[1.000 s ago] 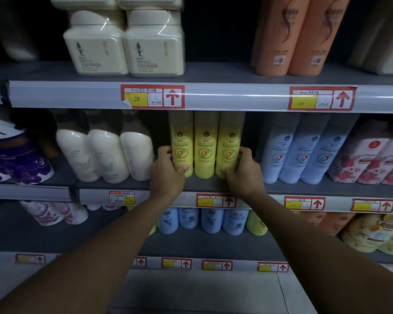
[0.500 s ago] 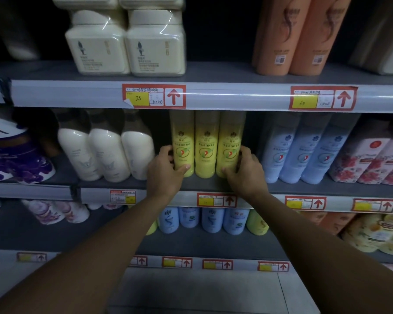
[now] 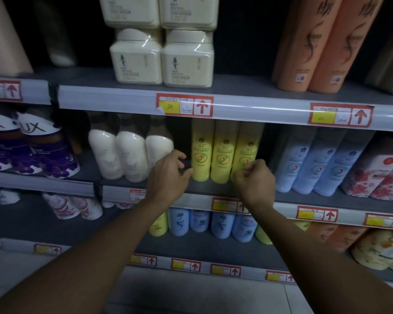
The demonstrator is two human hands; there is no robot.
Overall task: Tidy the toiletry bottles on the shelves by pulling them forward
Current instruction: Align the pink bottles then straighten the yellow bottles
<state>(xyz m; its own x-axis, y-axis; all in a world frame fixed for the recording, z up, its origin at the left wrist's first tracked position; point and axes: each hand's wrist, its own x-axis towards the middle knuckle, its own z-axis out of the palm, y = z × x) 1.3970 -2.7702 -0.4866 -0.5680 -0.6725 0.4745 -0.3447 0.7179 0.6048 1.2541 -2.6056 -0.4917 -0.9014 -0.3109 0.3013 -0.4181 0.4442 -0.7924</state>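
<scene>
- Forearms are seen reaching up from the lower edge of the view toward the middle shelf (image 3: 213, 189).
- The left hand (image 3: 168, 172) is held just left of the yellow bottles (image 3: 225, 152), fingers loosely curled round nothing; whether the thumb tip touches the leftmost bottle cannot be told.
- The right hand (image 3: 254, 177) is held in front of the rightmost yellow bottle's base, fingers curled and nothing gripped; contact cannot be confirmed.
- The three yellow bottles are stood upright, side by side and touching, near the front lip of the middle shelf.
- White bottles (image 3: 123, 155) are set to their left and pale blue bottles (image 3: 315, 162) to their right, both a little further back on the same shelf.
- The yellow row is judged done, or nearly so.
- A neighbouring group is probably to be taken next: a reach behind it and an even pull toward the lip are called for, without tipping the tall bottles.
</scene>
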